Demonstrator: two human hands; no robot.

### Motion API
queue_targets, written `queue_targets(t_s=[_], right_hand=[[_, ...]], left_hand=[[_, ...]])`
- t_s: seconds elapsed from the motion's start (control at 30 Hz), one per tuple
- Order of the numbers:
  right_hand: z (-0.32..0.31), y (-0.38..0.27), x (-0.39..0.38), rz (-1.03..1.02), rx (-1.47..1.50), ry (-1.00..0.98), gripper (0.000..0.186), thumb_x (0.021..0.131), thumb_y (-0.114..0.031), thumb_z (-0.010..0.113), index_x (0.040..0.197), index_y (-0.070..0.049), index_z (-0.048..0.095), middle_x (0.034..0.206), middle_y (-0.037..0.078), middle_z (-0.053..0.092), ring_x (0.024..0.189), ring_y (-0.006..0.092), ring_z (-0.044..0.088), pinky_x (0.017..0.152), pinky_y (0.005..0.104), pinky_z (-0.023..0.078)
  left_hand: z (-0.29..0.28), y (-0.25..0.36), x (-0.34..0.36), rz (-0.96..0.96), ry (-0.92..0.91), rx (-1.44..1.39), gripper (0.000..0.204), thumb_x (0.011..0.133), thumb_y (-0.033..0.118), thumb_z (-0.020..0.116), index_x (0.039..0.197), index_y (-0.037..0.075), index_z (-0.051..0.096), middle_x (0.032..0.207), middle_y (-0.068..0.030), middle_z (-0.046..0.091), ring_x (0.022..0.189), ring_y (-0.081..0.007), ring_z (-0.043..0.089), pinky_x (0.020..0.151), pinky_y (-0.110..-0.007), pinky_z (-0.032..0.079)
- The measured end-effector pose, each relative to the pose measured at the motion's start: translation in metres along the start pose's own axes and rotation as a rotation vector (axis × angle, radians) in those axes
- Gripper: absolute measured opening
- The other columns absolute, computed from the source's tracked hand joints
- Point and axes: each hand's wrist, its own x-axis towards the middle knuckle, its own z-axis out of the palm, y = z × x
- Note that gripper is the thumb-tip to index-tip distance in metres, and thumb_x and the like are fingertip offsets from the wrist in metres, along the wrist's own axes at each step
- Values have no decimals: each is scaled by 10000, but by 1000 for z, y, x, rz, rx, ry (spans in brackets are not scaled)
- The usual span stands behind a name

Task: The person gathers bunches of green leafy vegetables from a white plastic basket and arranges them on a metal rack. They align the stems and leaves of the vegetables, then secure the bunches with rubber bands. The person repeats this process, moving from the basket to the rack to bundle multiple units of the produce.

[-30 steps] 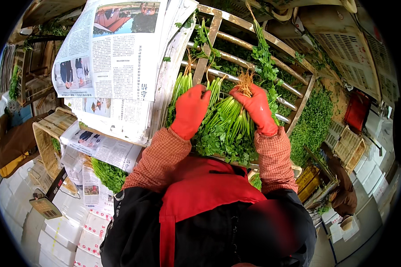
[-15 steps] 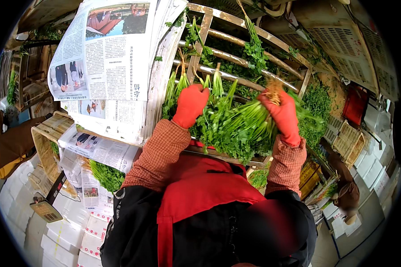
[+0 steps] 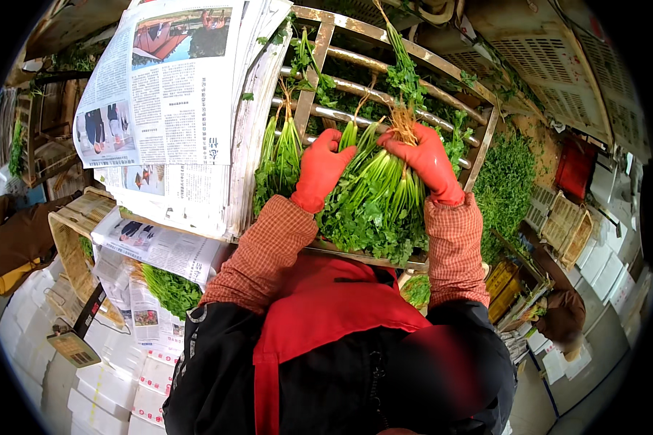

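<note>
In red gloves, both my hands work over a metal rack strewn with coriander. My right hand is closed round the root end of a thick coriander bunch. Its pale brown roots stick up past the fingers, while the leaves spread down toward me. To its left my left hand has curled fingers, its thumb close to the stems of a smaller coriander sprig; what its fingertips hold, if anything, is hidden. Another small coriander bundle lies left of that hand, roots pointing away.
A tall stack of newspapers stands left of the rack. Below it, a newspaper-lined crate sits by more greens, with a scale nearby. Loose greens pile up on the right. White boxes stand lower left.
My right hand has brought the coriander bunch leftward, nearer my left hand, and its roots now point away from me. My left hand has shifted slightly, with its thumb now showing.
</note>
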Motion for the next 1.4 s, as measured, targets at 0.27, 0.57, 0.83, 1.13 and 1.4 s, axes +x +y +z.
queue_targets(t_s=[0.27, 0.57, 0.83, 1.13, 1.4], right_hand=[[3, 5, -8, -36, 89, 24, 202, 818, -89, 659, 1005, -13, 648, 911, 21, 670, 844, 95, 591, 784, 248, 466], [-7, 8, 7, 18, 110, 30, 216, 808, -118, 638, 995, -13, 656, 891, 20, 659, 803, 98, 579, 748, 236, 457], [-1, 8, 16, -37, 86, 107, 344, 784, -102, 654, 1122, -40, 646, 950, 30, 653, 829, 103, 576, 774, 248, 455], [-2, -3, 18, 38, 220, -102, 308, 805, -75, 630, 1107, -14, 641, 933, 39, 658, 799, 94, 594, 747, 238, 475], [4, 9, 19, 56, 99, -6, 239, 829, -111, 638, 1042, -8, 669, 912, 39, 671, 798, 87, 589, 738, 239, 473]], left_hand=[[13, 31, 4, 150, -82, 878, 675, 756, 385, 703, 1236, 35, 383, 1026, -155, 609, 821, -355, 649, 643, -441, 520], [-4, -11, 10, 200, -208, -295, 334, 894, 102, 554, 1212, 3, 527, 1038, -97, 642, 922, -161, 597, 818, -293, 469], [-6, -6, 4, 152, -209, -356, 305, 911, 111, 552, 1184, -22, 527, 1041, -86, 639, 934, -150, 595, 839, -279, 462], [-12, 7, 9, 68, -389, -466, 269, 894, 84, 571, 1145, -11, 545, 1003, -60, 643, 893, -120, 594, 792, -252, 468], [5, 15, 3, 84, -178, -265, 235, 864, 80, 611, 1074, 0, 542, 908, -64, 653, 794, -108, 587, 689, -250, 475]])
